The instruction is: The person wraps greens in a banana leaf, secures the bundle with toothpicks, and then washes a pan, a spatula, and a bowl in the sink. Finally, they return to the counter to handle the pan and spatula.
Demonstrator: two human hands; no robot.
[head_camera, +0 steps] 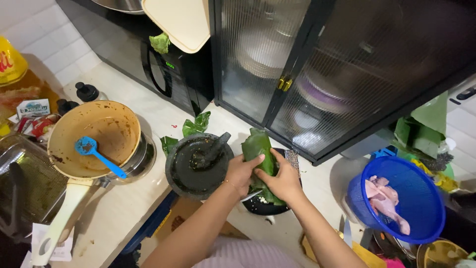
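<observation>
A folded green banana-leaf parcel (258,149) rests over a black plate (263,206) on the pale counter. My left hand (241,172) grips the parcel's left side. Pressing against its right side is my right hand (283,179), fingers folded over the leaf. Just left of the hands stands a dark stone mortar (188,176) with its pestle (214,149) leaning inside.
A beige pan (106,126) with a blue spoon (96,155) sits on the left. Loose leaf pieces (196,125) lie behind the mortar. A blue colander (419,188) with raw meat stands at right. A black microwave (163,64) and glass-door cabinet (317,69) line the back.
</observation>
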